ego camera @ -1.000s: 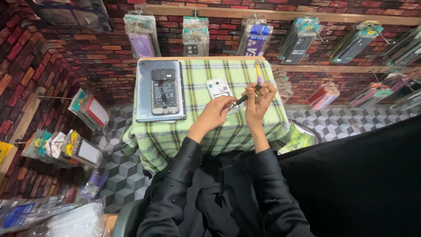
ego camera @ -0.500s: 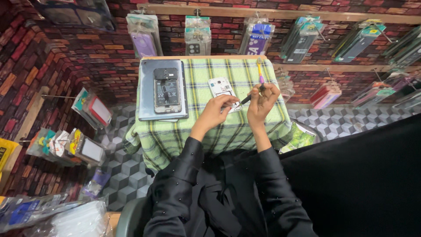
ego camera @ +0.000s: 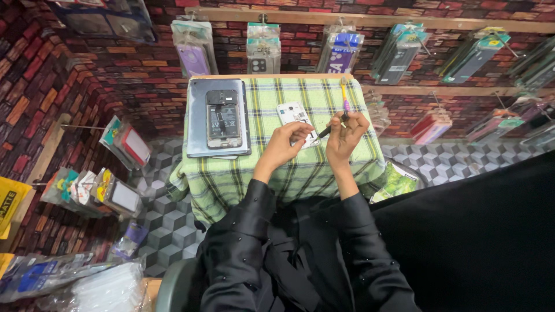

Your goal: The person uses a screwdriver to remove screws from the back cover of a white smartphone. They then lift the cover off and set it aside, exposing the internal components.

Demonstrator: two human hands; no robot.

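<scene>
Bench: one small bench (ego camera: pixel 324 173) under a green-and-white checked cloth, straight ahead of you.
Mat: one grey rectangular work mat (ego camera: pixel 196 124) on the bench's left half.
Opened phone: one dark phone with its back off (ego camera: pixel 223 118) lies flat on that mat, well apart from your hands.
Hands: two, both yours, close together over the bench's right half.
Left hand (ego camera: pixel 281 149): your grip is curled down, fingertips resting on the white phone's near end; you cannot tell whether it pinches it.
Right hand (ego camera: pixel 343 134): your grip is closed around the tool, just right of the white phone.
White phone: one white phone lying on its face (ego camera: pixel 293 114), lengthways, partly under your left fingers.
Tool: one slim screwdriver with a yellow-and-purple handle (ego camera: pixel 344 98), handle up, dark tip slanting toward the white phone.
</scene>
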